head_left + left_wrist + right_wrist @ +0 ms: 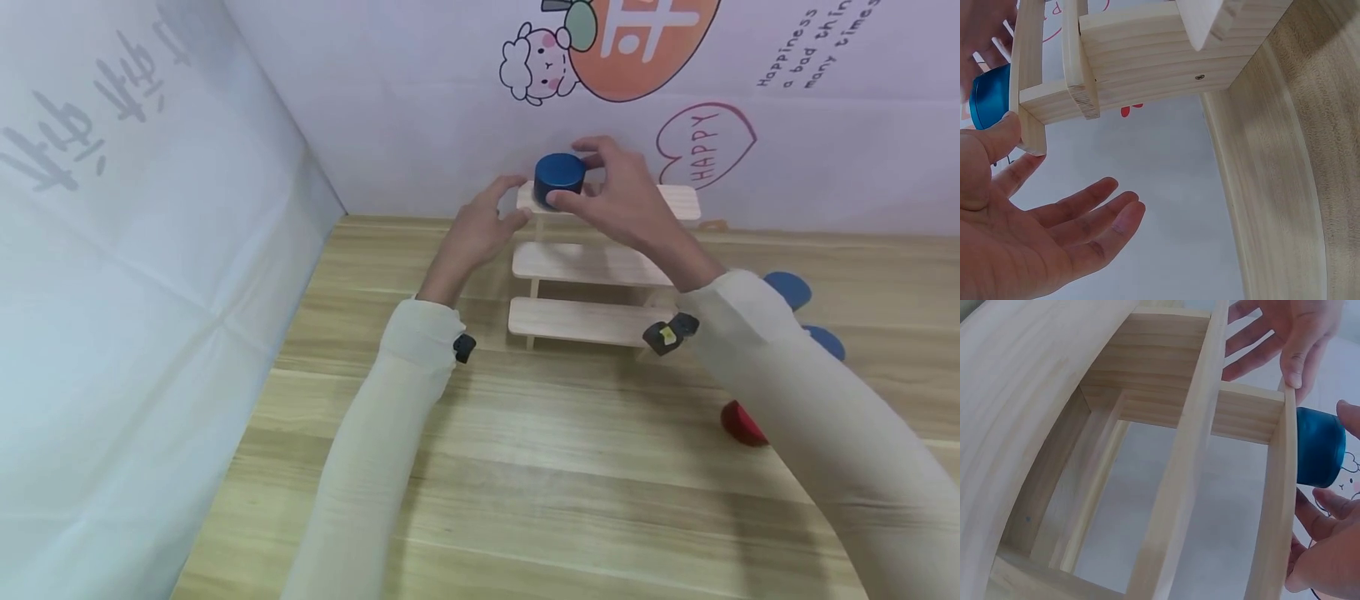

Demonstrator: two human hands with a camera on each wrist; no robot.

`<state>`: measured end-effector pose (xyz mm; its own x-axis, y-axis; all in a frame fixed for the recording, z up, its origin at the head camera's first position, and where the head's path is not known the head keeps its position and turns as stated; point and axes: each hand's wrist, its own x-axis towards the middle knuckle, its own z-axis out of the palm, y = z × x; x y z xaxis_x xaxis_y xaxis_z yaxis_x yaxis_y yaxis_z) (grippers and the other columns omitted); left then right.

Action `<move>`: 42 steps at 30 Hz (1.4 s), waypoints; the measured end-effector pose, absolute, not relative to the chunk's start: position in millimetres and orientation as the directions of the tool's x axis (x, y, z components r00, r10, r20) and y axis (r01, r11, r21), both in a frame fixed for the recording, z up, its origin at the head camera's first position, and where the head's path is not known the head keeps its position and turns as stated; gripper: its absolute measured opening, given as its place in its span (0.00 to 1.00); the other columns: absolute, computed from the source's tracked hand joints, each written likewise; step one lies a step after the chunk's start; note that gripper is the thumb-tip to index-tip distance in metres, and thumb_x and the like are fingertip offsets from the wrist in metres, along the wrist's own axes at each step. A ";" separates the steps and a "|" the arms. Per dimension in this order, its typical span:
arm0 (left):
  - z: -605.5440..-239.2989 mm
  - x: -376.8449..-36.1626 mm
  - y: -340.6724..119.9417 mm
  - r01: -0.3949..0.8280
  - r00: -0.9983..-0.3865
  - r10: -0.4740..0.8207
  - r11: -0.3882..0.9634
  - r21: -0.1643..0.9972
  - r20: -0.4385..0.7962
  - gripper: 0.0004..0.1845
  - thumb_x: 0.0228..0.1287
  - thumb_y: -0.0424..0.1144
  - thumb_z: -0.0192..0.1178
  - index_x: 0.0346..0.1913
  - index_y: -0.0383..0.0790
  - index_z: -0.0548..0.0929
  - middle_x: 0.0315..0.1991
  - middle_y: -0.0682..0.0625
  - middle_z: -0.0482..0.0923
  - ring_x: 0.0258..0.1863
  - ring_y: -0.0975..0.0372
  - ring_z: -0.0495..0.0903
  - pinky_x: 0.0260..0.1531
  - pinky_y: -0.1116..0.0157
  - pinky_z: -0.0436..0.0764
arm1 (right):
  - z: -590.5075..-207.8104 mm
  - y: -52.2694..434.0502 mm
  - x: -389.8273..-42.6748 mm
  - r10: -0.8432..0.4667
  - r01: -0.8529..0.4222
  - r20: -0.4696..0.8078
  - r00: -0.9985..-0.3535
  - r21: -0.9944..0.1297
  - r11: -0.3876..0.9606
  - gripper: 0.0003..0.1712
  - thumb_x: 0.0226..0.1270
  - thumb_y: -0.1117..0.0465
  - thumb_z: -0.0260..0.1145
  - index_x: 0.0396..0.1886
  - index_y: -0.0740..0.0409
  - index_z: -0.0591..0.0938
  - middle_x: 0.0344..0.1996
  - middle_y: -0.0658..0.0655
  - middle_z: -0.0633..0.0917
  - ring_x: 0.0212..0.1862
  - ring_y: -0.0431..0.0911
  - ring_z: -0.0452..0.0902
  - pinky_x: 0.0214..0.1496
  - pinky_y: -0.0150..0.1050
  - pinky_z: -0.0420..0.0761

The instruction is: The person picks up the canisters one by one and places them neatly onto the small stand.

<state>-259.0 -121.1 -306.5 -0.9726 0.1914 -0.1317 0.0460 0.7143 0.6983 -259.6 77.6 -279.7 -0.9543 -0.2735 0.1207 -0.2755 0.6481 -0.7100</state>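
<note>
I was at the step of setting the blue cylinder (pixel 559 179) on the top shelf (pixel 678 201) of the small wooden rack (pixel 581 321), at its left end. My right hand (pixel 626 204) pinched it between thumb and fingers. My left hand (pixel 480 225) was open, with straight fingers, its thumb touching the shelf end. The cylinder looked short, round and smooth, dark blue. I judged the next move needed a gentle, level release so it would stay flat.

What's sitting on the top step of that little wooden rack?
A blue round block rests at the left end of the wooden rack's top step, with the right hand gripping it. The left hand steadies that end. The hand hides part of the step.
</note>
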 end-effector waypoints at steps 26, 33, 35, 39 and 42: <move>-303.3 -254.6 -124.7 0.053 -0.977 0.181 0.723 0.689 -0.116 0.30 0.78 0.52 0.50 0.78 0.60 0.58 0.76 0.51 0.59 0.67 0.53 0.69 0.60 0.50 0.72 | -277.8 125.6 -205.4 -0.315 -0.359 0.195 -0.929 -0.685 0.634 0.45 0.65 0.49 0.71 0.76 0.60 0.64 0.70 0.61 0.69 0.71 0.57 0.60 0.70 0.61 0.59; -303.4 -253.8 -124.2 0.047 -0.979 0.170 0.722 0.691 -0.112 0.30 0.77 0.51 0.51 0.78 0.60 0.59 0.71 0.47 0.67 0.61 0.55 0.73 0.52 0.53 0.76 | -282.2 141.4 -192.7 -0.288 -0.309 0.153 -0.945 -0.700 0.644 0.45 0.65 0.48 0.71 0.76 0.58 0.63 0.72 0.60 0.66 0.72 0.59 0.58 0.67 0.66 0.60; -303.5 -253.9 -123.8 0.042 -0.980 0.164 0.723 0.689 -0.112 0.30 0.77 0.51 0.51 0.78 0.60 0.59 0.69 0.47 0.70 0.59 0.56 0.74 0.50 0.54 0.77 | -283.4 145.9 -189.0 -0.283 -0.298 0.144 -0.948 -0.709 0.639 0.45 0.66 0.48 0.70 0.76 0.59 0.63 0.73 0.61 0.65 0.72 0.59 0.57 0.67 0.66 0.60; -302.9 -253.6 -121.1 0.044 -0.979 0.169 0.721 0.692 -0.114 0.30 0.77 0.51 0.51 0.78 0.60 0.60 0.66 0.46 0.72 0.57 0.56 0.76 0.50 0.54 0.77 | -285.6 155.8 -179.5 -0.273 -0.272 0.119 -0.955 -0.719 0.640 0.44 0.66 0.48 0.70 0.75 0.60 0.64 0.72 0.62 0.65 0.71 0.60 0.58 0.67 0.65 0.59; -302.7 -253.4 -118.2 0.039 -0.978 0.171 0.716 0.697 -0.121 0.30 0.77 0.51 0.51 0.78 0.60 0.60 0.65 0.46 0.73 0.56 0.56 0.76 0.49 0.55 0.77 | -287.5 163.4 -172.5 -0.265 -0.257 0.103 -0.959 -0.716 0.649 0.44 0.66 0.47 0.70 0.76 0.59 0.64 0.72 0.63 0.65 0.71 0.60 0.58 0.68 0.65 0.60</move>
